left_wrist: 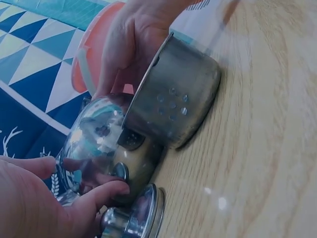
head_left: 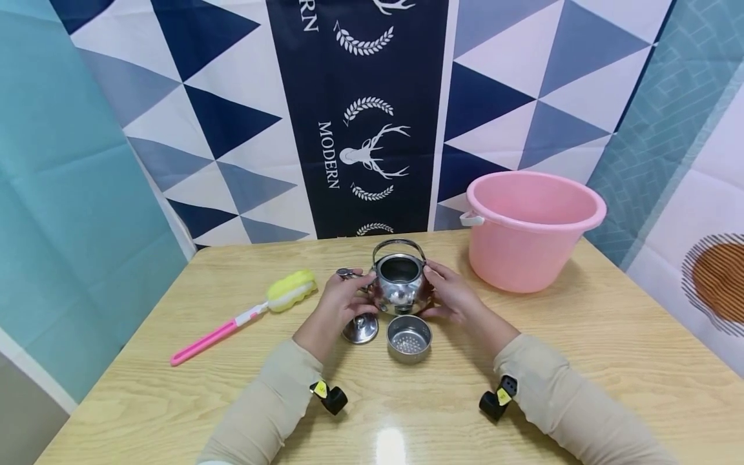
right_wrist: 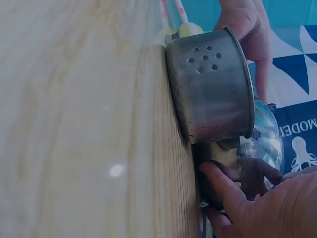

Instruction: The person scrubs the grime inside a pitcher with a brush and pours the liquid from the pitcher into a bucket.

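Observation:
A shiny metal teapot (head_left: 401, 294) stands lidless on the table, its arched handle (head_left: 400, 241) raised. My left hand (head_left: 343, 300) grips its left side, where a spout-like part sticks out. On the opposite side my right hand (head_left: 456, 297) holds the pot's body, thumb near the rim. Just in front sits a round metal strainer basket (head_left: 409, 354) with a perforated bottom; holes also show in the wall of the strainer (left_wrist: 173, 94) in the left wrist view. The knobbed lid (head_left: 360, 330) lies beneath my left hand, beside the strainer. In the right wrist view, the strainer (right_wrist: 213, 94) hides much of the teapot (right_wrist: 270, 129).
To the left lies a bottle brush (head_left: 247, 316) with a pink handle and a yellow-and-white sponge head. A large pink bucket (head_left: 523, 258) stands at the back right. Behind the wooden table (head_left: 453, 413) hangs a patterned cloth (head_left: 372, 84).

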`<state>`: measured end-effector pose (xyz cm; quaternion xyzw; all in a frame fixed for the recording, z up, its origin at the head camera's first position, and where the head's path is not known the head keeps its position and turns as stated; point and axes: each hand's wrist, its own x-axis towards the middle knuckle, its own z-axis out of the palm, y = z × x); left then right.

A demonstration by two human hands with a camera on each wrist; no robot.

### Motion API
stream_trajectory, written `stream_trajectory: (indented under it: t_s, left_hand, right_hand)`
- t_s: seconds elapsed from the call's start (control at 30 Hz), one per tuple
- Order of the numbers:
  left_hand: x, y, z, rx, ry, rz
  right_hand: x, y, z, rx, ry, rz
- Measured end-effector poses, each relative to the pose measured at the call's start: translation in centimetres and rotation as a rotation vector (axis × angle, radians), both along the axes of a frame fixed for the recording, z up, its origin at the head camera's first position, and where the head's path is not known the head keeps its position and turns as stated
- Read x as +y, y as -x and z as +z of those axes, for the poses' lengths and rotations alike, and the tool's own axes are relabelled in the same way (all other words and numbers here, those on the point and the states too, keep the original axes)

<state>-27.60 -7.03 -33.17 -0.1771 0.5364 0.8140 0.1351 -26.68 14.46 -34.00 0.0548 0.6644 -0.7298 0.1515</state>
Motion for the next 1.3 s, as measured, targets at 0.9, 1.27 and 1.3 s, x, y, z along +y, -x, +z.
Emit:
stream_trajectory:
  t_s: [0.9, 1.27, 1.3]
  left_hand:
    - [0.3, -0.6, 1.5, 0.018, 0.057, -0.038]
    - [0.4, -1.7, 3.6, 0.034, 0.077, -0.042]
    - [0.5, -1.7, 3.8, 0.038, 0.075, -0.044]
  right_hand:
    - [0.8, -0.2, 1.3, -0.041, 0.114, -0.012]
    - [1.3, -1.8, 3.5, -0.019, 0.121, 0.014]
    - [1.3, -1.9, 3.7, -0.019, 0.117, 0.014]
